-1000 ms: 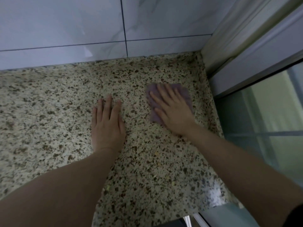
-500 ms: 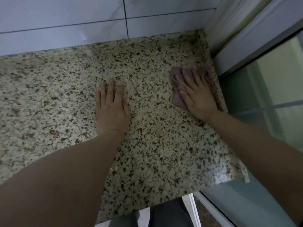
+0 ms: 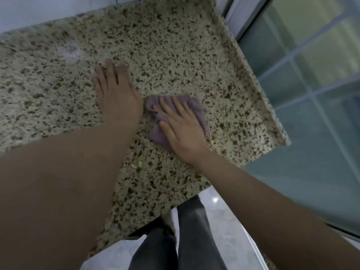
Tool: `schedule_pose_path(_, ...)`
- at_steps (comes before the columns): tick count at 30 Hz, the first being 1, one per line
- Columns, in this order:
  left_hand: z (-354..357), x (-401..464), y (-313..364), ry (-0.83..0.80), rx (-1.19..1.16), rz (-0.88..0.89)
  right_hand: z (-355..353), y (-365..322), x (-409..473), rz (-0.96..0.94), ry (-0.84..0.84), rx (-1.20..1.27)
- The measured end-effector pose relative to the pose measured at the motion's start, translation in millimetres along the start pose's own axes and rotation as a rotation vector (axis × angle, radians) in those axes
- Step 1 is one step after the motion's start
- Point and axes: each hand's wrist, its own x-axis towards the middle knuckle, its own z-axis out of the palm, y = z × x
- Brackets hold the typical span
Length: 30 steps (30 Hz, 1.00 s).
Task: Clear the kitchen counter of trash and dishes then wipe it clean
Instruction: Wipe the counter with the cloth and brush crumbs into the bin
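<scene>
The cloth (image 3: 176,117) is now drawn from the bench's (image 3: 175,45) right edge toward the middle, pressed under the right hand's (image 3: 181,129) flat fingers (image 3: 165,105); the left hand (image 3: 116,96) rests flat, so wiping is judged under way.

I am wearing nothing on either forearm: both are showing bare from the wrist right up to the bottom edge of the view, with no sleeve or cuff coming into sight. My left hand (image 3: 116,98) is wearing no ring, band or glove, and my right hand (image 3: 181,125) is likewise going without any. The nails are looking short and plain, though blur is hiding the detail. Below, I am wearing dark grey trousers (image 3: 187,236), the cloth falling in long soft folds down both legs.
</scene>
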Motion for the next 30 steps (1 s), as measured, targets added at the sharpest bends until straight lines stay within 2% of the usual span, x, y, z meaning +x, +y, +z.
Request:
schedule_pose_path(6,0,-1,-4,0.006,-0.021,0.029,-29,36,9,-0.158,-0.148,-0.026)
schedule_pose_path(11,0,0,0,0.001,0.0,0.021,-64,107,38,-0.032,-0.147,-0.061)
schedule_pose_path(15,1,0,0,0.01,0.012,0.025,-81,146,28,0.047,-0.092,-0.114)
schedule_pose_path(21,2,0,2,0.046,0.035,0.008,-68,126,-61,0.167,0.037,-0.167)
schedule_pose_path(26,-2,-1,3,0.026,0.008,0.004,-57,108,-66,0.346,0.105,-0.145)
schedule_pose_path(30,-5,-2,4,0.022,0.014,-0.006,-46,82,-71,0.301,0.108,-0.08)
